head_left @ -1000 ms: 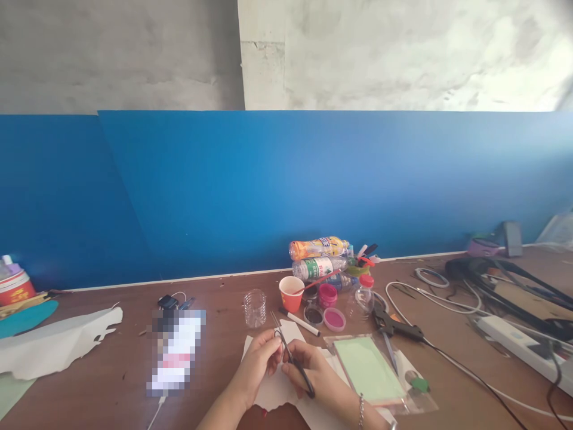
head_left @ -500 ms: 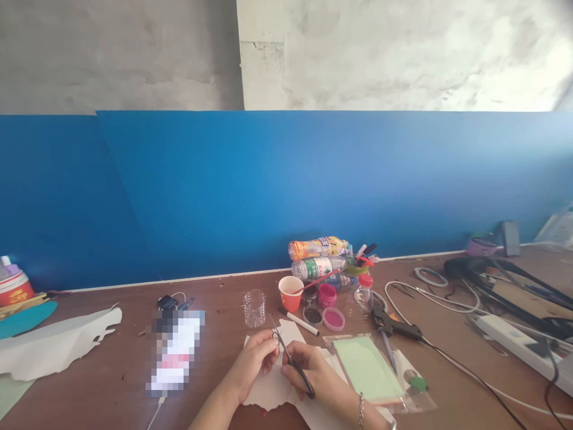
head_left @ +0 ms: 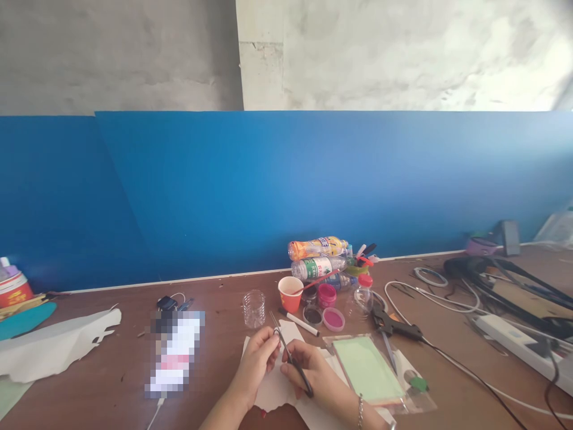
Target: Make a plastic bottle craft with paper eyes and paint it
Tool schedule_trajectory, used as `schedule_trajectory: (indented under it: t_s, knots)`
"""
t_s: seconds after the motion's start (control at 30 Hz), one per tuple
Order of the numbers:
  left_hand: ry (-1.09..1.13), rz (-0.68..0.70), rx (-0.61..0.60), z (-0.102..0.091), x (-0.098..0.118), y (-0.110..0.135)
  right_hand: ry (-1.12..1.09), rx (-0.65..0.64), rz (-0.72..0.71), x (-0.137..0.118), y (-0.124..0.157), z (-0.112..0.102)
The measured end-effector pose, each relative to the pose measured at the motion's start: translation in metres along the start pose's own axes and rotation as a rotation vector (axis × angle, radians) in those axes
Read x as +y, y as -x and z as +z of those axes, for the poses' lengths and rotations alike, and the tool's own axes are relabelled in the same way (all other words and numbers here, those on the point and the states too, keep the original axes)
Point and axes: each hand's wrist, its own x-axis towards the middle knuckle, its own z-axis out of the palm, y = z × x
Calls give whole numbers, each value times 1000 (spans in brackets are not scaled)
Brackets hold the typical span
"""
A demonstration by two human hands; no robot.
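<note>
Fingers (head_left: 293, 365) of the right hand (head_left: 316, 377) are clamped through the dark handles of the scissors (head_left: 290, 357). The blades run up toward the orange cup (head_left: 290, 292) and stop just in front of it. The left hand (head_left: 258, 361) has its fingers bunched together against the blades. We cannot make out whether a scrap is pinched there, since the hand itself hides it.

White paper (head_left: 294, 332) lies under both hands in front of the cup. We lose its near edge and both forearms at the bottom of the frame. A clear jar (head_left: 254, 309) stands just left of the cup, and a marker (head_left: 299, 321) lies just in front of it. Farther right of the cup we see a black glue gun (head_left: 394, 325). In front of that lies a green sheet (head_left: 367, 370) in a clear sleeve. Well left of the cup sits a pixelated patch (head_left: 176, 352) that we cannot read.
</note>
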Motion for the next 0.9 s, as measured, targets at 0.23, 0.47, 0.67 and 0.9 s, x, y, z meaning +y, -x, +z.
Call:
schedule_trajectory:
  t_s: [0.23, 0.47, 0.67, 0.9]
  knots:
    - [-25, -1, -26, 2, 9, 4, -15, -10, -1, -4, 1, 2]
    - [-17, -16, -47, -3, 8, 2, 11, -17, 13, -2, 0, 1]
    - [1, -14, -61, -5, 6, 1, 24, -26, 5, -1, 0, 1]
    - [28, -64, -112, -11, 8, -1, 42, -39, 35, -7, 1, 1]
